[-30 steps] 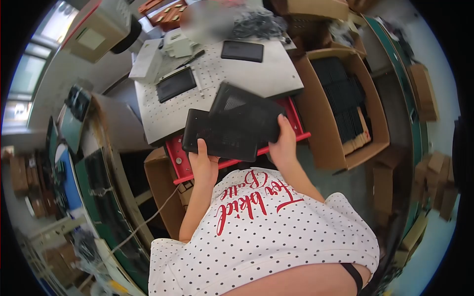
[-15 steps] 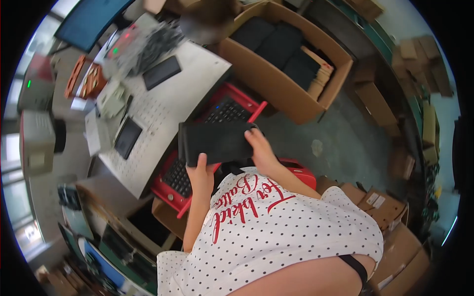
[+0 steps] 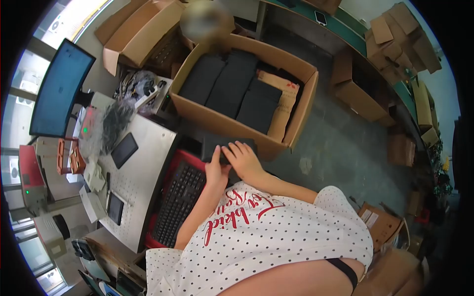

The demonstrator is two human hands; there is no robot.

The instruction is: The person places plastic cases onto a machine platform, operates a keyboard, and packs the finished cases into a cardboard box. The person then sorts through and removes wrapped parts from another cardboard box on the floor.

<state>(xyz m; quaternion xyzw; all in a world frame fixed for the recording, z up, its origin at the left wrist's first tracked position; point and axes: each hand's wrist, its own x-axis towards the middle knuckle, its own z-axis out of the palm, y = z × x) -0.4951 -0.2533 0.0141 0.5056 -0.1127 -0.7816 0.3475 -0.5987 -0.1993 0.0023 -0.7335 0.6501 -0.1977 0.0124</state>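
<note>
Close in front of my body, at the near side of a large cardboard box, I hold a stack of black flat cases. My left hand grips its left end, thumb up along the side. My right hand lies over the top and right part, fingers bent onto it. The two hands nearly touch. Rows of black cases stand packed in the box, beside a brown cardboard piece. How many cases I hold cannot be made out.
Left of my hands is a red drawer with a black keyboard. A metal table carries two dark devices and plastic bags. A monitor stands at the far left. Beyond the box, a person's blurred head shows.
The view has swung right toward the large box. The two black cases, earlier fanned apart, have come together, and the stack is now held end-on by the box. My right hand has moved over its top.
</note>
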